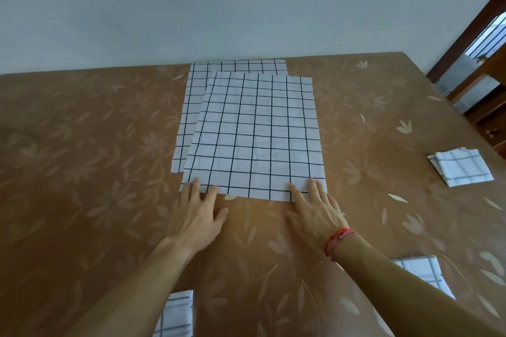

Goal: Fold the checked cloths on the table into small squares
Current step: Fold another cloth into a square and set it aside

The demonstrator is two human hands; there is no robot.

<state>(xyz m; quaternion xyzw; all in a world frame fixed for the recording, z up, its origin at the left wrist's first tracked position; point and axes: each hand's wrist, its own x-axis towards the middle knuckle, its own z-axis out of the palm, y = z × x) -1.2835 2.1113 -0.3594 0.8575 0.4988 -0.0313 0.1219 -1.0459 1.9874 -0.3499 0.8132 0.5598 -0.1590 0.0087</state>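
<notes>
Checked cloth (pixel 257 137) overlaps second cloth (pixel 191 107), folded square (pixel 461 167) well apart.

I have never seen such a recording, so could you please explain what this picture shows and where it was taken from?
No machine here: a person works with two bare hands, and the one picture comes from a wide-angle camera worn on the head, looking forward and down. The left hand and right hand press straight fingers on the near corners of a spread white cloth with dark checks. It lies offset on a second spread checked cloth, on a brown flowered table cover. A small folded checked cloth lies at the right; a checked piece at the bottom edge and a checked piece behind the right forearm are partly hidden. Nothing is gripped.
</notes>
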